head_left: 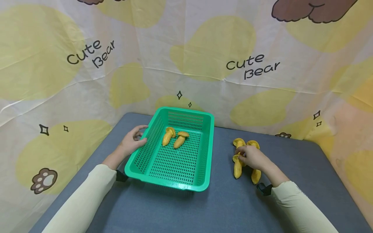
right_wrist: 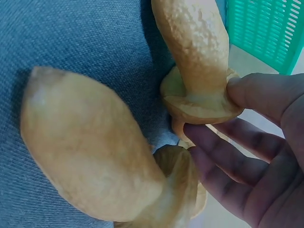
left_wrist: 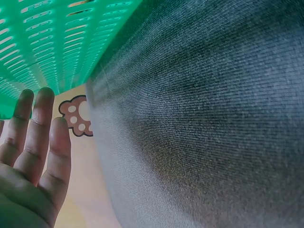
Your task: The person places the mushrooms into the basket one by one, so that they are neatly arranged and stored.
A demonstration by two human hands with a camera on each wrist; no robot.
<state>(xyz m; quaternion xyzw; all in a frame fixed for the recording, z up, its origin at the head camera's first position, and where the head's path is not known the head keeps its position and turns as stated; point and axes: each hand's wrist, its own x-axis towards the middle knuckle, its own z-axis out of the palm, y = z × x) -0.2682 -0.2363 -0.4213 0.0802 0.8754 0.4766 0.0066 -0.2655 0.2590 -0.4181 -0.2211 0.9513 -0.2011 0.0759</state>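
A yellow-brown mushroom (right_wrist: 194, 47) is pinched at its cap between the thumb and fingers of my right hand (head_left: 254, 157). Beside it lies another thick-stemmed mushroom (right_wrist: 85, 142), and further mushroom caps (head_left: 253, 144) show just behind the fingers, partly hidden. My left hand (head_left: 132, 140) is at the left side of a green plastic basket (head_left: 211, 149), thumb by the rim. In the left wrist view its fingers (left_wrist: 40, 114) are fairly straight, their tips right at the slotted wall. Inside the basket, two mushrooms (head_left: 180, 140) lie side by side on the floor.
A grey-blue cloth surface (head_left: 163, 210) lies under everything. Behind it and along the sides hangs a printed curtain (head_left: 204, 64) with yellow patches and lettering. The basket stands left of the loose mushrooms, with cloth between them.
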